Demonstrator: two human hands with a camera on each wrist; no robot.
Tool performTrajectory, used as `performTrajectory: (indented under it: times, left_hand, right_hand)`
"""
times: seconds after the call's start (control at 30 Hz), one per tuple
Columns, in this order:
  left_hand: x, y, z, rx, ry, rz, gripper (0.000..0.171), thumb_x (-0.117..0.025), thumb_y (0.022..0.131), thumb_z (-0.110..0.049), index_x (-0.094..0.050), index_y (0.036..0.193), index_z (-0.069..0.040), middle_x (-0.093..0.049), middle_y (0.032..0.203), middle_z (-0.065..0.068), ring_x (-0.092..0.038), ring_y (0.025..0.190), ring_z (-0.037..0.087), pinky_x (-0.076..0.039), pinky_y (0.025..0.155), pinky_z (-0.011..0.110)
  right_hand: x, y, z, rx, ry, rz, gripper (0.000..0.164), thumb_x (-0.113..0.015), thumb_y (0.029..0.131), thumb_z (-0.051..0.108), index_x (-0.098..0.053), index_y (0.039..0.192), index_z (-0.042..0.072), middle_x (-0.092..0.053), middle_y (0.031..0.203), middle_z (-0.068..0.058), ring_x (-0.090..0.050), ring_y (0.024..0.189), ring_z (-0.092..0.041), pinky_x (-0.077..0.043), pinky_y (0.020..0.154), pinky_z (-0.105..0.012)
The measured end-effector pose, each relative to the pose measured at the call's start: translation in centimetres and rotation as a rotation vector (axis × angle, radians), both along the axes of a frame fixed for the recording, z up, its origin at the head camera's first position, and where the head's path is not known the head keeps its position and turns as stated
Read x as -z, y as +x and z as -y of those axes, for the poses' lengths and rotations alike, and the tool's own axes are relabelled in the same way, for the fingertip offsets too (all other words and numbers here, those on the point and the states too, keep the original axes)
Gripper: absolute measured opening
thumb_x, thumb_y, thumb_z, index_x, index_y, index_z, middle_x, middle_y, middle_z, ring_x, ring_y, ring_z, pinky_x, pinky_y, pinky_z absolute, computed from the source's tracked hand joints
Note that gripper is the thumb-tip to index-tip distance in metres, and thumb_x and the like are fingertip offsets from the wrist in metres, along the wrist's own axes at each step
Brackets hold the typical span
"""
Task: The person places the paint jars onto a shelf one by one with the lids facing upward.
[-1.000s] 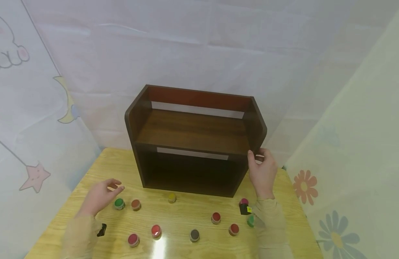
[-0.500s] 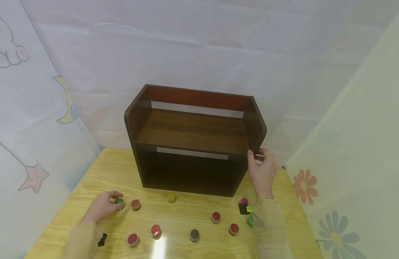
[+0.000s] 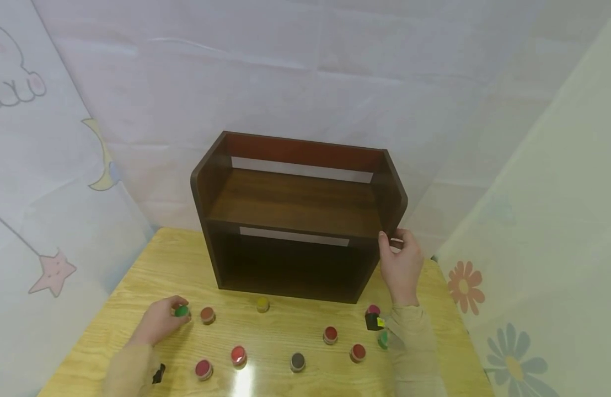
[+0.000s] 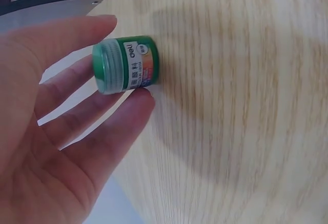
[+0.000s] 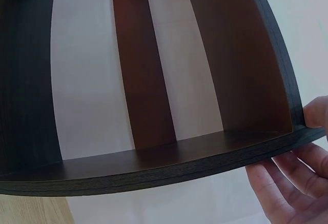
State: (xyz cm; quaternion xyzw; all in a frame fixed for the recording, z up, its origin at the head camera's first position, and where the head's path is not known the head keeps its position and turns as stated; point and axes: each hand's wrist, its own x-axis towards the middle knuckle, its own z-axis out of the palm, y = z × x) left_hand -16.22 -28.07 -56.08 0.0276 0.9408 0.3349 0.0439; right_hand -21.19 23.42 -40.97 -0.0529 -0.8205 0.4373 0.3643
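Note:
My left hand [image 3: 159, 321] is at a green paint jar [image 4: 126, 65] on the left of the table. In the left wrist view its thumb curves along one side and its fingertips come round the other, right at the jar. The label faces that camera. My right hand [image 3: 402, 270] grips the right side panel of a dark brown wooden two-tier shelf [image 3: 295, 204], at the height of its upper board. The right wrist view has the thumb on one face of the panel edge [image 5: 205, 165] and the fingers on the other.
Several more jars dot the table [image 3: 271, 380]: brown [image 3: 208, 315], yellow [image 3: 262, 304], red [image 3: 239, 355], dark grey [image 3: 298, 361] and magenta [image 3: 203, 369] among them. A second green jar [image 3: 383, 339] lies partly behind the right sleeve. A patterned cloth [image 3: 285, 71] hangs behind the shelf.
My left hand has moved down and right, from above the green jar to around it. The right hand keeps its grip on the shelf, which has not moved.

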Motion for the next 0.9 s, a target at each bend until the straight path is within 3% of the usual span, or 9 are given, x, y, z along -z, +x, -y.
performTrajectory:
  times: [0.27,0.5,0.9]
  left_hand:
    - [0.6,-0.1,-0.1,-0.009,-0.052,0.001,0.03,-0.08,0.084,-0.007,-0.066,0.108,0.004,-0.07,0.092,0.011,-0.067,0.082,0.026,-0.058,0.073,0.045]
    - [0.8,-0.1,-0.1,-0.006,-0.067,0.001,0.031,-0.08,0.083,-0.003,-0.065,0.109,0.004,-0.069,0.1,0.022,-0.068,0.091,0.038,-0.059,0.076,0.05]
    - [-1.7,-0.3,-0.2,0.022,-0.045,-0.089,0.033,-0.075,0.087,-0.001,-0.064,0.116,0.007,-0.068,0.104,0.024,-0.068,0.089,0.034,-0.058,0.074,0.048]
  right_hand:
    - [0.1,0.0,0.1,0.008,-0.012,0.008,0.029,-0.07,0.097,0.024,-0.069,0.105,-0.004,-0.071,0.103,-0.018,-0.072,0.085,-0.032,-0.043,0.061,-0.009]
    - [0.1,-0.2,0.2,0.006,-0.005,0.01,0.029,-0.07,0.097,0.026,-0.069,0.104,-0.003,-0.071,0.101,-0.016,-0.072,0.084,-0.03,-0.043,0.06,-0.009]
    - [-0.1,-0.2,0.5,-0.002,-0.02,0.014,0.029,-0.07,0.096,0.024,-0.069,0.106,-0.003,-0.07,0.104,-0.017,-0.072,0.086,-0.032,-0.043,0.061,-0.009]
